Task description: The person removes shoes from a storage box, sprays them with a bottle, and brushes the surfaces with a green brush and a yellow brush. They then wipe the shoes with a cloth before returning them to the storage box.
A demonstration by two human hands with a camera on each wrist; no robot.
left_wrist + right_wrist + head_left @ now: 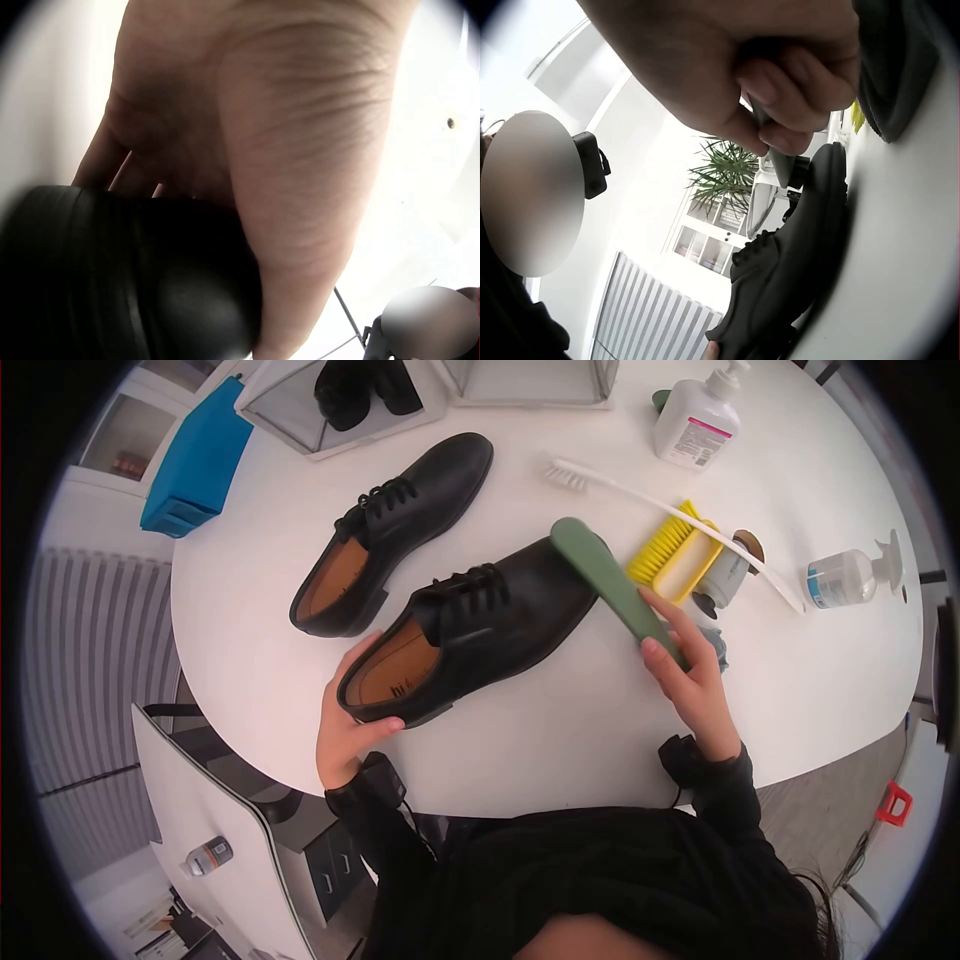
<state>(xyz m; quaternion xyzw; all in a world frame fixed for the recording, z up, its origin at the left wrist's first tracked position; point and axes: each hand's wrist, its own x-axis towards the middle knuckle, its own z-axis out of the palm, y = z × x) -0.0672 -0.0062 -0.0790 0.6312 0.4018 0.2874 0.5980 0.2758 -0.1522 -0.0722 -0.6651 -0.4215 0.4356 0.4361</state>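
A black lace-up leather shoe (520, 600) with a tan insole is angled on the white table in the head view. My left hand (352, 725) holds it around the heel, thumb along the back edge; the left wrist view shows the palm against the dark heel (202, 277). In my right hand (695, 675) is a long green tool (610, 580) with a flat, rounded end, pinched between thumb and fingers. That end overlaps the shoe's toe, and its underside is hidden. The matching shoe (425, 490) lies just beyond, to the left.
Right of the shoes lie a long white brush (650, 505), a yellow-bristled brush (665, 550) and a grey cylinder-like object (727, 575). A pump bottle (695, 420) and a spray bottle (842, 578) stand farther out. Clear-sided boxes (345, 410) and a blue case (200, 460) sit at the back.
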